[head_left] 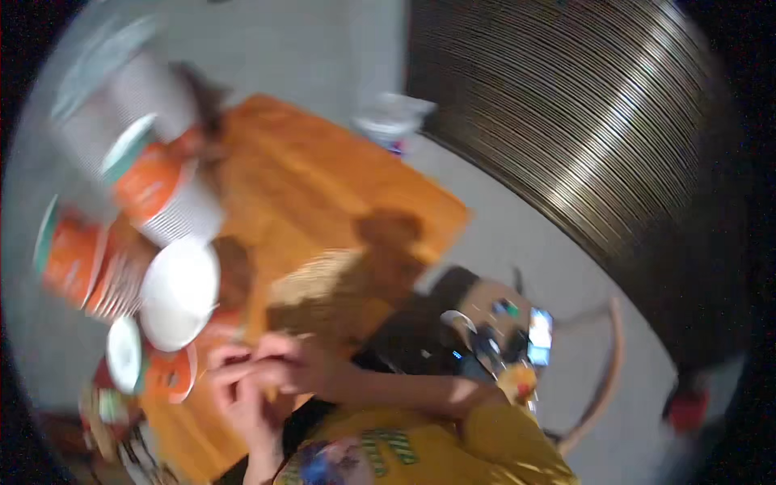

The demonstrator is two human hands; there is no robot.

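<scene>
Both hands meet above the near left part of an orange-brown wooden table [323, 162]. My right hand [279, 361] reaches in from the right, its fingers curled against my left hand [240, 392]. The left fingers are bent and pressed close to the right ones. Blur hides whatever may lie between them. Just left of the hands, an orange paper tub [174, 376] lies on its side. Beyond it a white round tub [179, 295] shows its pale inside. A bundle of thin tan strands or sticks [315, 279] lies on the table past my right hand.
Stacks of orange-and-white paper tubs [149, 190] stand at the left, with another tilted stack [77, 263] beside them. A whitish container [392, 117] sits past the far edge. On the right are a lit phone [540, 335], a curved brown bar [610, 372] and a ribbed metal shutter [582, 105].
</scene>
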